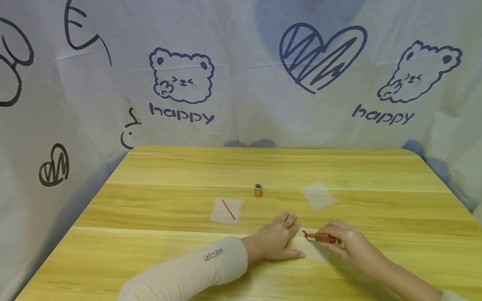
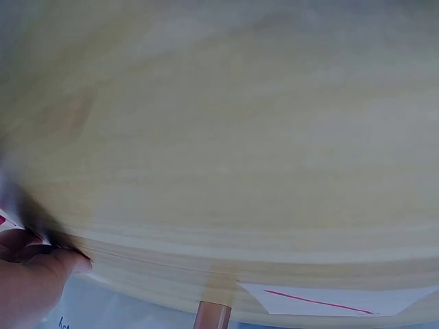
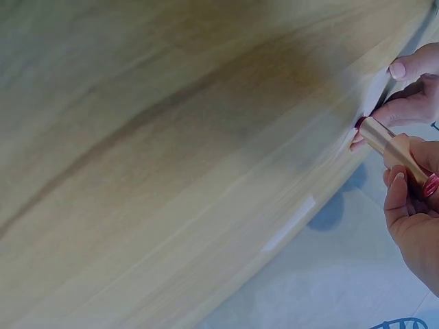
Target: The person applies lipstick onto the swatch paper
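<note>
A gold lipstick (image 1: pixel 321 238) with a red band is pinched between the thumb and fingers of my right hand (image 1: pixel 352 243). Its red tip meets a small white paper square (image 1: pixel 317 253), where a short red mark (image 1: pixel 304 232) shows. Spread out beside it, my left hand (image 1: pixel 276 240) rests over the paper's left edge. In the right wrist view the lipstick (image 3: pixel 394 147) leans towards the left hand (image 3: pixel 411 86), its tip close to those fingertips. The lipstick's lower end is partly hidden by the right hand.
An open gold cap (image 1: pixel 257 191) stands upright beyond the left hand. Left of it lies a paper square (image 1: pixel 219 214) with a slanted red line; a plain paper square (image 1: pixel 318 195) lies to the right. A printed cloth (image 1: pixel 248 83) hangs behind the wooden table (image 1: pixel 158 200).
</note>
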### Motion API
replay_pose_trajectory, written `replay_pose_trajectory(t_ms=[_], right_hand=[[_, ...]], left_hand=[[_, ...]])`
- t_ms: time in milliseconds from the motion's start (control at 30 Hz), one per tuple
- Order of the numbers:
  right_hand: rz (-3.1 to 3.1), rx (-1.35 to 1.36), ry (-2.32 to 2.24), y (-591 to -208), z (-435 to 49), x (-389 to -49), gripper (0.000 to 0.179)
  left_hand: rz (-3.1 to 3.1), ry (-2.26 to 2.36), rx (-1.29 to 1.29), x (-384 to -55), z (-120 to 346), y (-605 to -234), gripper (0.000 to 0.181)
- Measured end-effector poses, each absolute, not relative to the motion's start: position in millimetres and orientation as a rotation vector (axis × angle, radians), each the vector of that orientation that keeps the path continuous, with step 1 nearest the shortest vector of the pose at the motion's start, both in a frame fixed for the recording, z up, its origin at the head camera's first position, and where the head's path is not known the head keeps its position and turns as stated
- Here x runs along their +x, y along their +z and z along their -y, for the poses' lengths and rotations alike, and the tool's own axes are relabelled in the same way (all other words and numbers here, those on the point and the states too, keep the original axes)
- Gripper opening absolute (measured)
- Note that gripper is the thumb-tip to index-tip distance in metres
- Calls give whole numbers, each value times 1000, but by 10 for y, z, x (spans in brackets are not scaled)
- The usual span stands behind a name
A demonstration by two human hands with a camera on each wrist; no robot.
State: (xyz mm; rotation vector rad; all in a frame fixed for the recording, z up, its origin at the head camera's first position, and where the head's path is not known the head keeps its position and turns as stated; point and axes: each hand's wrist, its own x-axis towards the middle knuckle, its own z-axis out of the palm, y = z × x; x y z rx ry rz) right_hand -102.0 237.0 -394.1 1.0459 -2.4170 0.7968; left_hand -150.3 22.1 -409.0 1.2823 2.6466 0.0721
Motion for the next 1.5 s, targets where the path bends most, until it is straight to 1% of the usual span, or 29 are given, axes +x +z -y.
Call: replay_pose_trajectory(t_ms=[933,1500], right_hand=[[2485,999,807,-3906,-2374,-949,35],[2495,1027,817,-3874,-2407,-943,36]], left_hand=[[-2624,95,1262,-1496,-210,-4076,79],[-2623,91,1269,-1505,-212,-4066,79]])
